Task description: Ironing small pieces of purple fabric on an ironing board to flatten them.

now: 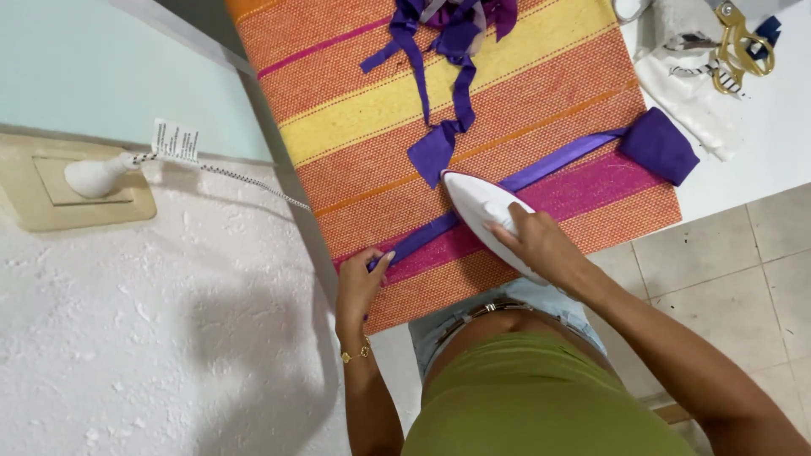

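Single head-worn view, looking almost straight down over the person's own torso. Close range: forearms and both hands fill the lower middle. Orange, yellow and pink striped woven cloth (pixel 541 93) runs diagonally from top centre to the waist. White textured wall (pixel 152 338) lies left, beige tiled floor (pixel 760 270) right. No second view to overlap.
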